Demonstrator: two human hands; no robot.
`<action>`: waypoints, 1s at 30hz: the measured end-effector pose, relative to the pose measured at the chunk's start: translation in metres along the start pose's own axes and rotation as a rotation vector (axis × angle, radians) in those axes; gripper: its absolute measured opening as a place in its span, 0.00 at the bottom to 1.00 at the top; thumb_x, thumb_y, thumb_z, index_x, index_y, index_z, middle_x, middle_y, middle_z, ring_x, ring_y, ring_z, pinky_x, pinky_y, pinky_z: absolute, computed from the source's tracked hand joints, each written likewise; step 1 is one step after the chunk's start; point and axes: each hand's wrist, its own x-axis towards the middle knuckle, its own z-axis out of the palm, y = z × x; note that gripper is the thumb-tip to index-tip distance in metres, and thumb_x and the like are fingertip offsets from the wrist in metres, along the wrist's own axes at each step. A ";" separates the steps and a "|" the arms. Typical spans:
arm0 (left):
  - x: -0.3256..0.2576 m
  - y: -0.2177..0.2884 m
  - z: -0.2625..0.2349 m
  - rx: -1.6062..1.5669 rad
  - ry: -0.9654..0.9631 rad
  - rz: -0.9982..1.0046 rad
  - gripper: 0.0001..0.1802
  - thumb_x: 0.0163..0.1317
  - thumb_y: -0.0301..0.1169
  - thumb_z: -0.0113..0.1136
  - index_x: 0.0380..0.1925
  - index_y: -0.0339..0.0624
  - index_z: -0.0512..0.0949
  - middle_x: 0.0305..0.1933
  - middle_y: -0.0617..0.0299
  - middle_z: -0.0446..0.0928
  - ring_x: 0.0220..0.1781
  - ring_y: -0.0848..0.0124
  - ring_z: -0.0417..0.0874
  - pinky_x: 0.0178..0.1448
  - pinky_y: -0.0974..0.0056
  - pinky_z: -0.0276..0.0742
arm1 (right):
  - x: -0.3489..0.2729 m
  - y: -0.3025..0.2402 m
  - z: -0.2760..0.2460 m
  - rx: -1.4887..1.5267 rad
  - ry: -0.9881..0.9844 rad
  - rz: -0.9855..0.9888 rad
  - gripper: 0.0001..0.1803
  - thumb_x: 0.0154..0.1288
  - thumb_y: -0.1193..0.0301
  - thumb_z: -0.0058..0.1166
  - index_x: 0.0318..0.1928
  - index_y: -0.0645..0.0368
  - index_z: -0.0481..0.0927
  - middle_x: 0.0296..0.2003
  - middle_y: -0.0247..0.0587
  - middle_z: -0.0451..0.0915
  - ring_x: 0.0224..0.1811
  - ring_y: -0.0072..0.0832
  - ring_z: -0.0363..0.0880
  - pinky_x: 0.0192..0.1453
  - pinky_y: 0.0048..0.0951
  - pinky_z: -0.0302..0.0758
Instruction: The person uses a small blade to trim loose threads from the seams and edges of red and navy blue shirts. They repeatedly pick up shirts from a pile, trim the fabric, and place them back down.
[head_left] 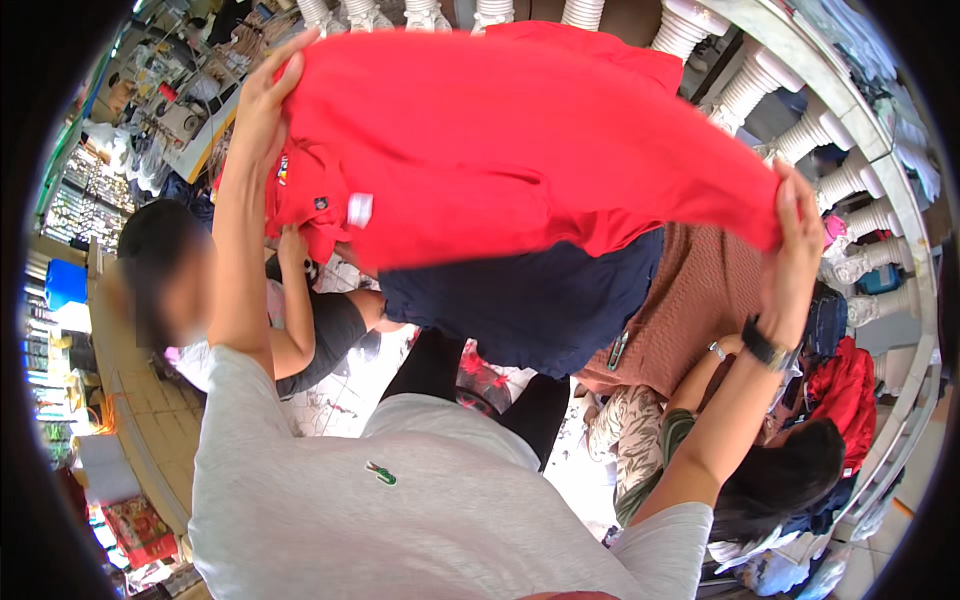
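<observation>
A red garment is stretched wide in front of me, held up between both hands and blurred by motion in places. My left hand is closed on its upper left end. At the far right, my right hand grips the narrow end of the cloth, the wristwatch showing below. A small white label shows on the garment's left part. Under the red cloth lies a dark navy garment. Beside that, small thread snips rest on a brown textured cloth.
One person sits close on the left, a hand near the red cloth. Another person sits at the lower right, beside a red cloth heap. White balusters curve along the far and right side. A wooden bench runs along the left.
</observation>
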 end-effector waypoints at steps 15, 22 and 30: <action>-0.029 0.043 -0.067 -0.121 -0.065 -0.120 0.20 0.64 0.29 0.61 0.55 0.37 0.78 0.55 0.62 0.78 0.57 0.74 0.79 0.62 0.69 0.74 | -0.012 -0.075 -0.002 0.009 -0.144 0.145 0.18 0.58 0.77 0.63 0.50 0.63 0.81 0.43 0.38 0.82 0.44 0.23 0.78 0.53 0.25 0.74; -0.188 -0.054 -0.065 0.178 -0.235 -0.758 0.27 0.66 0.31 0.62 0.65 0.39 0.71 0.65 0.56 0.72 0.64 0.67 0.73 0.60 0.65 0.74 | -0.141 0.133 -0.117 -0.234 -0.583 0.784 0.10 0.68 0.72 0.62 0.47 0.64 0.84 0.40 0.34 0.85 0.39 0.20 0.81 0.44 0.22 0.77; -0.055 -0.243 0.043 0.511 -0.143 -0.466 0.40 0.61 0.51 0.70 0.68 0.43 0.69 0.73 0.49 0.67 0.69 0.56 0.72 0.73 0.57 0.66 | 0.008 0.263 -0.024 -0.993 -0.039 0.376 0.24 0.72 0.52 0.53 0.44 0.62 0.87 0.43 0.53 0.87 0.48 0.48 0.84 0.53 0.43 0.77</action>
